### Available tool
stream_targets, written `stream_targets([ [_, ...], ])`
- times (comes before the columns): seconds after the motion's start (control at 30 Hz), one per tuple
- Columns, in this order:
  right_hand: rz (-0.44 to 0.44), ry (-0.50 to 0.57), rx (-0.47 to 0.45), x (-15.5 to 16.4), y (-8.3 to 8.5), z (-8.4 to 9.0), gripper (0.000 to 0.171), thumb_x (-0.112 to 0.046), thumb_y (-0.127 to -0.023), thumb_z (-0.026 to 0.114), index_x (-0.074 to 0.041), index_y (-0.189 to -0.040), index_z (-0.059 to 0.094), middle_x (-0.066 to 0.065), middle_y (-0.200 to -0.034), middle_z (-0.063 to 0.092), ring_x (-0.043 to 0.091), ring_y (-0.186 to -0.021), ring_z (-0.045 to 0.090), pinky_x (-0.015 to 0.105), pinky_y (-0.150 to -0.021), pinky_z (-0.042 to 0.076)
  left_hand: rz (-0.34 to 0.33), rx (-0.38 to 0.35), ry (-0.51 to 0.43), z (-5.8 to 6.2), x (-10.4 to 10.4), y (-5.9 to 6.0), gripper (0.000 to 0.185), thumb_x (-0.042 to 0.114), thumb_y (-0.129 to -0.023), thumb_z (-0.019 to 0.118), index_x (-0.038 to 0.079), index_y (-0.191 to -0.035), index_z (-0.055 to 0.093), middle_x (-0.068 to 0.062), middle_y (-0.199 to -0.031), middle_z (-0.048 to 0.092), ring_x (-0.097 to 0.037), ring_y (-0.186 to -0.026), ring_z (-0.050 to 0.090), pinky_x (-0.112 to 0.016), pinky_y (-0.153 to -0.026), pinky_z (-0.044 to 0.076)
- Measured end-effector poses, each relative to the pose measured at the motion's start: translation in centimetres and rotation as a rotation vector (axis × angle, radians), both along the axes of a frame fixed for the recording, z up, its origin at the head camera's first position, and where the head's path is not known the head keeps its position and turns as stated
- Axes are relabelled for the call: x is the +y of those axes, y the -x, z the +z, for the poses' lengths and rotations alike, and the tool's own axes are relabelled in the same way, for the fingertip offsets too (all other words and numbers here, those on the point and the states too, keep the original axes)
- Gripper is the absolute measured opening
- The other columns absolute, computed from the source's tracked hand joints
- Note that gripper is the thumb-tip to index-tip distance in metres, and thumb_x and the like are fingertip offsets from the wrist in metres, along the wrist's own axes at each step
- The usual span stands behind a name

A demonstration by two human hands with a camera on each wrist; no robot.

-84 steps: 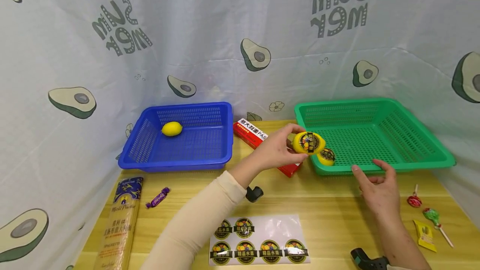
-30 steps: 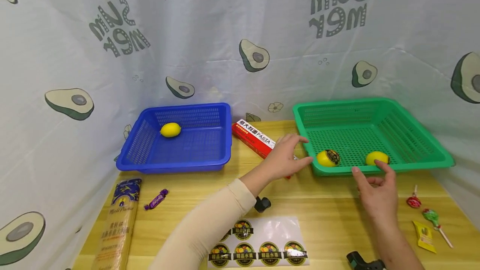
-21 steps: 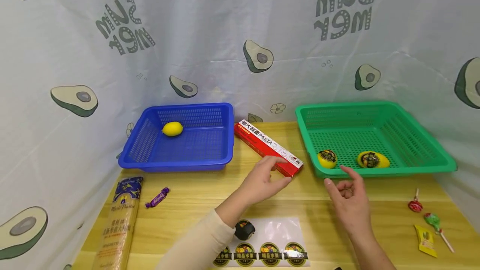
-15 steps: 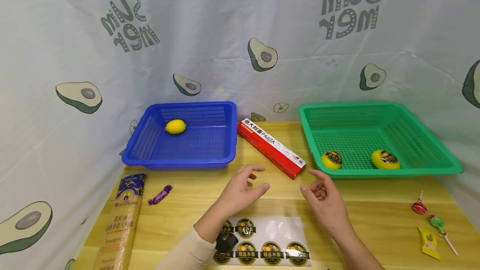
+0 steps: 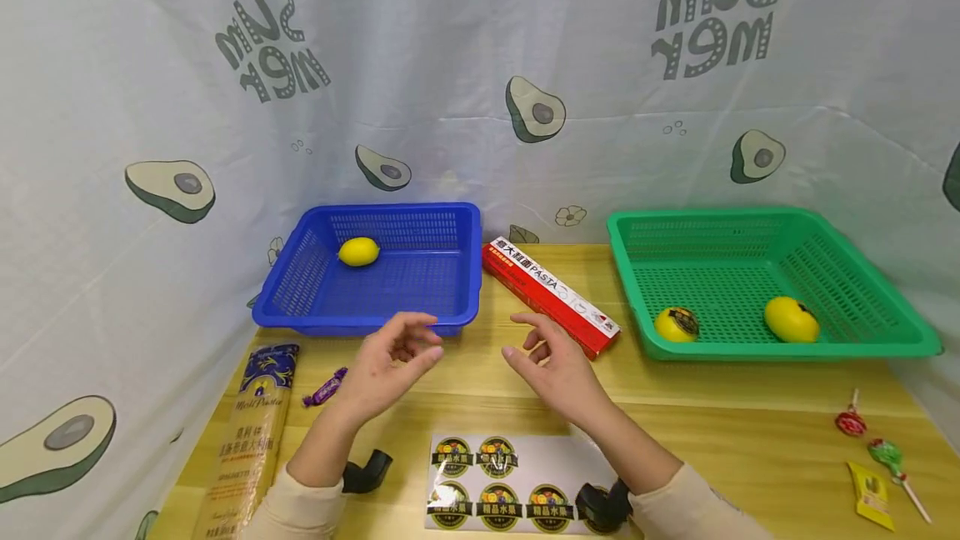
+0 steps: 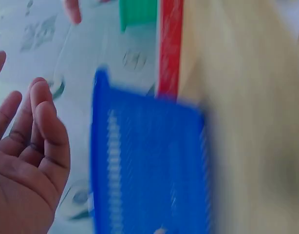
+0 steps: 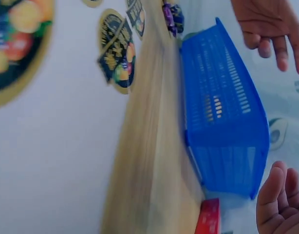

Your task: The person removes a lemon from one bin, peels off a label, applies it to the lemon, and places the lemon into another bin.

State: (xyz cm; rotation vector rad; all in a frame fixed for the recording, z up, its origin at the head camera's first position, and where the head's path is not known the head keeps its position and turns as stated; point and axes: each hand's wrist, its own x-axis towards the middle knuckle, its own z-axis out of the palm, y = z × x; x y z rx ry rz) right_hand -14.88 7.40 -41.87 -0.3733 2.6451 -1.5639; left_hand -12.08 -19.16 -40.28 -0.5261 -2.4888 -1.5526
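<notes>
My left hand (image 5: 386,365) hovers in front of the blue basket (image 5: 408,286), fingers loosely bent and holding nothing. To its right, my right hand (image 5: 558,369) hangs in the air above the table, also holding nothing, thumb and fingers apart. Inside the blue basket lies a plain yellow lemon (image 5: 358,252). Two more lemons lie in the green basket (image 5: 720,277): the left lemon (image 5: 677,325) shows a round black sticker, and the right lemon (image 5: 792,320) shows only a dark sticker edge. Below the hands is a sheet of round fruit stickers (image 5: 551,452), partly covered by the right forearm.
A red and white pasta box (image 5: 551,294) lies slanted between the baskets. At left are a spaghetti packet (image 5: 243,448) and a purple wrapped candy (image 5: 326,387). Two lollipops, one red (image 5: 851,422) and one green (image 5: 887,455), and a yellow candy packet (image 5: 871,497) lie at right.
The left hand let go of a stickered lemon, which now lies in the green basket after rolling somewhat. Both hands then moved left, away from that basket.
</notes>
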Motion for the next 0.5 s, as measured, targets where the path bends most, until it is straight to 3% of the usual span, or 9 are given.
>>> stream_targets([
  [0.1, 0.045, -0.030, 0.045, -1.8, 1.3, 0.4, 0.049, -0.030, -0.092, 0.077, -0.023, -0.138, 0.059, 0.011, -0.099, 0.059, 0.019, -0.080, 0.059, 0.030, -0.067, 0.050, 0.088, 0.055, 0.061, 1.7, -2.6, 1.0, 0.035, 0.012, -0.095, 0.072, 0.010, -0.128, 0.062, -0.009, -0.105, 0.073, -0.009, -0.083, 0.062, -0.023, -0.070, 0.053],
  [0.17, 0.074, -0.055, 0.066, -3.0, 2.3, 0.6, 0.053, -0.033, -0.092, 0.076, -0.025, -0.140, 0.058, 0.013, -0.102, 0.059, 0.020, -0.082, 0.059, 0.031, -0.069, 0.050, 0.145, 0.051, 0.121, 2.8, -4.4, 2.1, 0.037, 0.016, -0.096, 0.072, 0.012, -0.130, 0.061, -0.009, -0.109, 0.072, -0.014, -0.088, 0.062, -0.025, -0.073, 0.053],
  [0.37, 0.115, -0.143, 0.104, -5.4, 5.7, 0.8, 0.055, -0.040, -0.097, 0.067, -0.024, -0.147, 0.052, 0.012, -0.103, 0.058, 0.021, -0.085, 0.056, 0.029, -0.066, 0.046, 0.240, -0.144, 0.375, 5.2, -9.3, 7.2, 0.058, 0.040, -0.099, 0.067, 0.013, -0.147, 0.047, -0.016, -0.138, 0.060, -0.032, -0.113, 0.061, -0.044, -0.087, 0.054],
  [0.5, 0.134, -0.211, 0.090, -6.5, 7.7, 0.7, 0.056, -0.043, -0.099, 0.062, -0.023, -0.150, 0.049, 0.013, -0.105, 0.060, 0.025, -0.091, 0.055, 0.034, -0.071, 0.046, 0.242, -0.246, 0.474, 5.9, -11.4, 10.7, 0.067, 0.038, -0.097, 0.070, 0.009, -0.151, 0.042, -0.023, -0.149, 0.049, -0.040, -0.122, 0.057, -0.055, -0.099, 0.051],
])
